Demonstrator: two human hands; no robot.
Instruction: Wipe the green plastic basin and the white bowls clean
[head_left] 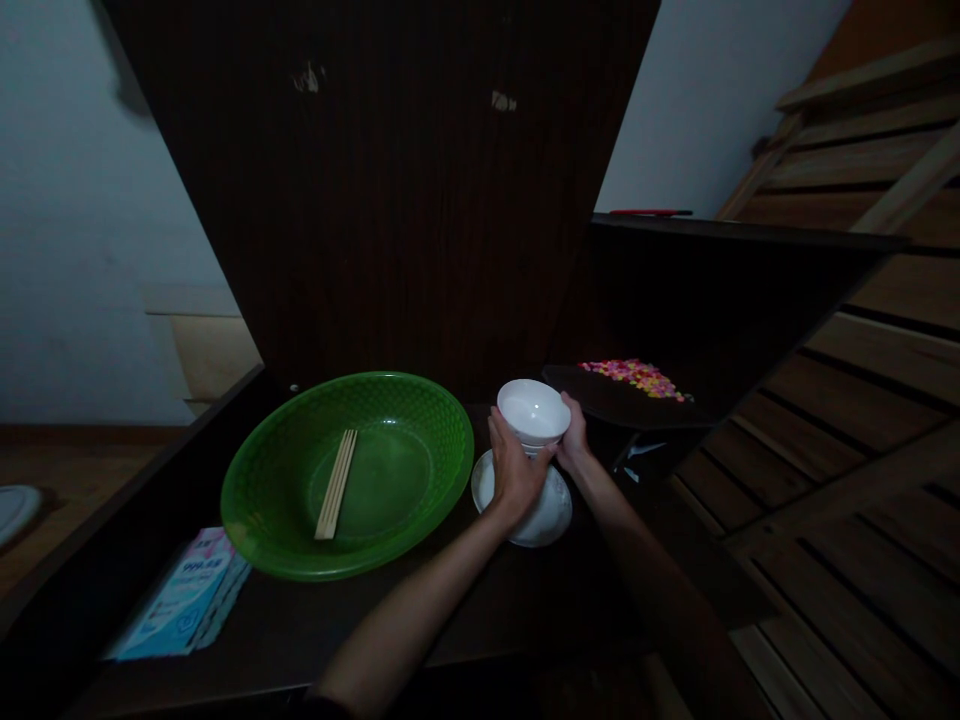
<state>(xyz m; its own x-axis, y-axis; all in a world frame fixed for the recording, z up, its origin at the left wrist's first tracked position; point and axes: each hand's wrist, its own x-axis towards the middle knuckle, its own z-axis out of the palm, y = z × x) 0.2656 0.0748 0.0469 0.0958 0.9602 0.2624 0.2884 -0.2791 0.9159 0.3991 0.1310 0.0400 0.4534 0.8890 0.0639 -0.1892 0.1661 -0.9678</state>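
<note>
Starting at the left, passing the blue, white and pink printed packet [176, 605] on the dark brown wooden bench [360, 630], then the large round green plastic basin [394, 480] with a row of pale wooden chopsticks [337, 485] lying inside. Watching for a left forearm [427, 605] swinging outward, possibly bumping the basin and rolling the chopsticks. Gripping the small round white ceramic bowl [534, 412] from both sides, with the left hand [517, 480] curling round its left and near side and the right hand [574, 435] clasping its right; holding it over the shallow round white plate [547, 520], without being able to tell about contact beneath. Risking a clatter or chip through smooth glaze slipping under uneven pressure. Tracing edges next, again from the left: meeting the raised dark side board [172, 485], then finding the basin just beside the plate, leaving hardly any sideways room there. Finding bare bench in front of the plate, toward the near edge. Approaching, at right, the dark shelf [600, 402] bearing small pink, red and yellow pieces [637, 377], risking scattering them through a wide right sweep.
</note>
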